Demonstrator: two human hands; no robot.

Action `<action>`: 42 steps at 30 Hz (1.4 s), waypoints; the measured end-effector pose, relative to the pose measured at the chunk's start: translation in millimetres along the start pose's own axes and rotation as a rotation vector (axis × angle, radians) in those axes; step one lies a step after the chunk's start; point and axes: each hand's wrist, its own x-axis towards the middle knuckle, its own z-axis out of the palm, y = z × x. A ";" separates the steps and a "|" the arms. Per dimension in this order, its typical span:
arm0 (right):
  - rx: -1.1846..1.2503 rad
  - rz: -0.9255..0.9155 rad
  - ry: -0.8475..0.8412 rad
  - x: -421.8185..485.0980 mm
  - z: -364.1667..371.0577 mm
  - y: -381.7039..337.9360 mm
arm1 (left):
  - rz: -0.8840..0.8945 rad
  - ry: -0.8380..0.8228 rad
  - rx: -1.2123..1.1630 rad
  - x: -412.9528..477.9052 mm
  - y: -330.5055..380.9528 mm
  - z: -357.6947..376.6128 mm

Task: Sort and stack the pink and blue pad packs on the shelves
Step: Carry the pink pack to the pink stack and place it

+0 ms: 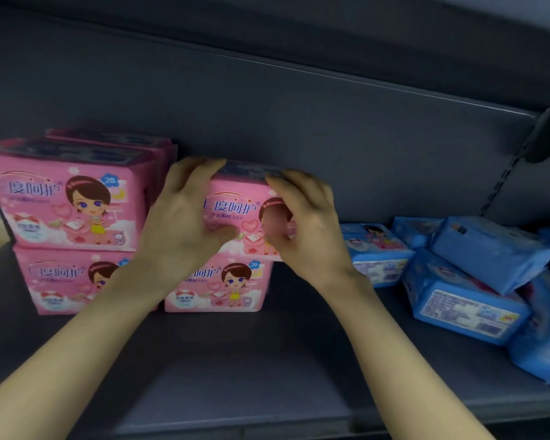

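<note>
A pink pad pack [235,198] sits on top of another pink pack [223,287] on the dark shelf [235,360]. My left hand [185,223] grips its left side and my right hand [305,223] grips its right side. To the left, two more pink packs are stacked, the upper one [61,198] over the lower one [61,281], with further pink packs behind them. Several blue pad packs [464,300] lie in a loose pile at the right end of the shelf.
The shelf's grey back wall [299,122] rises behind the packs. A shelf bracket and slotted upright [521,160] stand at the right. An upper shelf overhangs at the top.
</note>
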 end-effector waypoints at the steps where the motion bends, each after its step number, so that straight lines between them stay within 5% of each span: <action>1: 0.008 0.003 0.024 1.2 2.6 1.0 | 0.006 0.026 -0.006 1.6 -0.7 0.6; 19: 0.042 -0.014 0.125 46.6 50.5 19.0 | -0.085 0.051 0.155 47.2 -16.7 14.6; 42: 0.048 0.014 0.021 48.0 80.2 22.0 | -0.066 0.025 0.342 48.7 -37.8 35.7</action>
